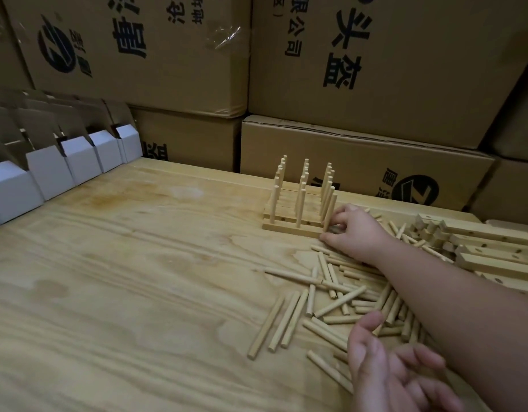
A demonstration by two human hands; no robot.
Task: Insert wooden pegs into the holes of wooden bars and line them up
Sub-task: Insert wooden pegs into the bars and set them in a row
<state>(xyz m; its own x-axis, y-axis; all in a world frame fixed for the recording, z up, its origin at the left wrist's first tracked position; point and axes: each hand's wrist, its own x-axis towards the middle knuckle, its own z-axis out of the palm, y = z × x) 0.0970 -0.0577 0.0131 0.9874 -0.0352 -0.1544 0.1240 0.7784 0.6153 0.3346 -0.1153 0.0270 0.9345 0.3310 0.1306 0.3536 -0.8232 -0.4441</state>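
Several wooden bars lie side by side at the table's back right, each with upright pegs standing in three rows. My right hand reaches in from the right, and its curled fingers and thumb pinch the base of a slightly tilted peg at the right end of the nearest bar. My left hand hovers palm up at the lower right with relaxed fingers and holds nothing. Under both arms spreads a pile of loose pegs.
Bare bars with holes are heaped at the right edge. Folded white cartons line the table's left side. Large cardboard boxes are stacked as a wall right behind the wooden table.
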